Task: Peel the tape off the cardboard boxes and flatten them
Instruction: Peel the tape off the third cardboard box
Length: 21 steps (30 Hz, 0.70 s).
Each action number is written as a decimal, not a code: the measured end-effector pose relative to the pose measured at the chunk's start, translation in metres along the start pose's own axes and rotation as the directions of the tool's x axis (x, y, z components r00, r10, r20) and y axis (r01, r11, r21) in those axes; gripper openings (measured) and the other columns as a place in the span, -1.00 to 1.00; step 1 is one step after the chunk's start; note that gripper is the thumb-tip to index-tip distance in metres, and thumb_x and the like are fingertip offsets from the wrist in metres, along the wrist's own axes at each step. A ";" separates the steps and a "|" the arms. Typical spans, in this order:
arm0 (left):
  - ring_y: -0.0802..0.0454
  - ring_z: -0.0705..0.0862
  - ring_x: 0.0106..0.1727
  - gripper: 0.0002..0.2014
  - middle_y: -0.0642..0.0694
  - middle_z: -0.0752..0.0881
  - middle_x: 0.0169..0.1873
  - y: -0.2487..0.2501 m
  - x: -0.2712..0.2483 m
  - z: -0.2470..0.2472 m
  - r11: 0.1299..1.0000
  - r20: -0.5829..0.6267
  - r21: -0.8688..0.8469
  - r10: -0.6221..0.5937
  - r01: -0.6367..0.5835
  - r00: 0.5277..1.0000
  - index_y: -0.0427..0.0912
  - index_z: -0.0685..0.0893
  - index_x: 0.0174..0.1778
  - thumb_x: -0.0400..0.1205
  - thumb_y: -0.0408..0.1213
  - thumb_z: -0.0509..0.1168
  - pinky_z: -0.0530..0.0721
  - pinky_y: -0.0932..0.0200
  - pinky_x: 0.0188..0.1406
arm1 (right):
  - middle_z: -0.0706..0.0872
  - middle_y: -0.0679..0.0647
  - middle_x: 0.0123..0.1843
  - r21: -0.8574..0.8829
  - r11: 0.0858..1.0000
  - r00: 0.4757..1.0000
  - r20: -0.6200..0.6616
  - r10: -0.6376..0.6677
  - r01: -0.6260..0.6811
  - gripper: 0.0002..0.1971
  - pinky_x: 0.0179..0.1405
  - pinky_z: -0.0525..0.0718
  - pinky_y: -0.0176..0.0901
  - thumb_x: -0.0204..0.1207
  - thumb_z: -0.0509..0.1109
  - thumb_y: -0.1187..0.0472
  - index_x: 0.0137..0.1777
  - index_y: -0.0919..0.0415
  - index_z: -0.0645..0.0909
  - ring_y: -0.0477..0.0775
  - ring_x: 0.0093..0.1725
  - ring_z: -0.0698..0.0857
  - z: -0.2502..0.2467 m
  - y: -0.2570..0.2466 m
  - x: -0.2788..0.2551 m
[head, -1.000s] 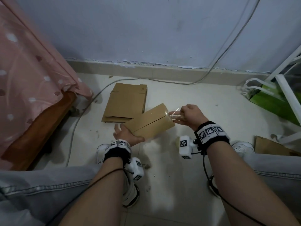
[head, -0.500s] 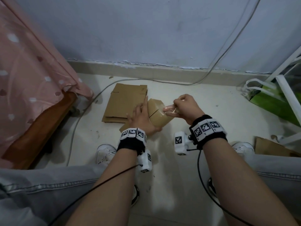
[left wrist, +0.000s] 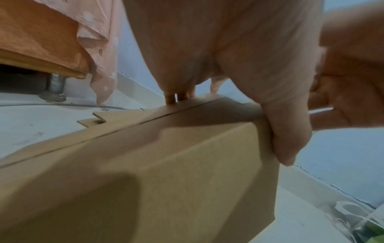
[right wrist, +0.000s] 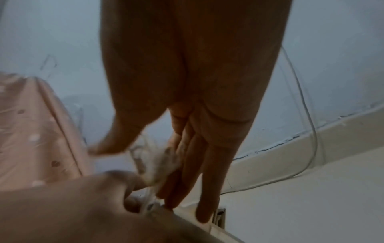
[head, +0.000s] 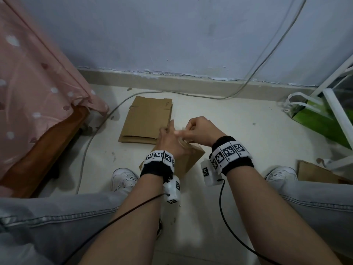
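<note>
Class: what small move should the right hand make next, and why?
Probably pull the tape up and away until it comes free: the right hand pinches a crumpled wad, a strand seems to run down to the box, which the left hand grips.
</note>
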<state>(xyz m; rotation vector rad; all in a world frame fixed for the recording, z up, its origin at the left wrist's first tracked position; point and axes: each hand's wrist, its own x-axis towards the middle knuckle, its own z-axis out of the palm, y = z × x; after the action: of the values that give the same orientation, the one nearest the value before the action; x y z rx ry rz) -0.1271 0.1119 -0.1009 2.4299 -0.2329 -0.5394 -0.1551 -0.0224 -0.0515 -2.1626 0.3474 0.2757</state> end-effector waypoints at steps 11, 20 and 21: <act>-0.10 0.36 0.54 0.32 -0.09 0.24 0.54 -0.011 -0.004 0.001 0.997 0.005 -0.063 0.036 -0.035 0.999 -0.08 0.05 0.69 0.10 0.08 0.70 0.44 -0.02 0.52 | 0.72 0.42 -0.22 0.393 0.907 0.988 0.043 0.145 -0.150 -0.67 -0.24 0.83 -0.05 0.40 0.42 0.58 -0.29 0.20 0.38 0.30 -0.25 0.80 -0.004 0.017 -0.004; -0.12 0.40 0.45 0.19 -0.13 0.22 0.49 -0.026 0.000 -0.009 0.991 -0.011 -0.124 0.057 -0.058 0.998 -0.11 0.11 0.65 0.20 -0.19 0.72 0.42 0.06 0.43 | 0.64 0.55 -0.03 0.777 0.622 0.955 -0.106 0.275 -0.093 -0.78 -0.37 0.85 0.06 0.50 0.10 0.63 -0.04 0.35 0.42 0.45 -0.22 0.81 -0.011 0.018 -0.002; -0.13 0.39 0.45 0.17 -0.14 0.21 0.48 -0.028 0.000 -0.009 0.991 -0.001 -0.120 0.056 -0.055 0.998 -0.10 0.11 0.64 0.20 -0.21 0.71 0.42 0.04 0.44 | 0.64 0.57 -0.02 0.797 0.596 0.949 -0.107 0.296 -0.096 -0.78 -0.36 0.85 0.07 0.49 0.08 0.63 0.06 0.45 0.44 0.42 -0.26 0.81 -0.012 0.019 -0.002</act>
<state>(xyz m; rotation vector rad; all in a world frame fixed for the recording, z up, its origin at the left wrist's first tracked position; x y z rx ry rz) -0.1225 0.1392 -0.1119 2.2991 -0.2606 -0.5167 -0.1629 -0.0426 -0.0587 -1.2586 0.7021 -0.0287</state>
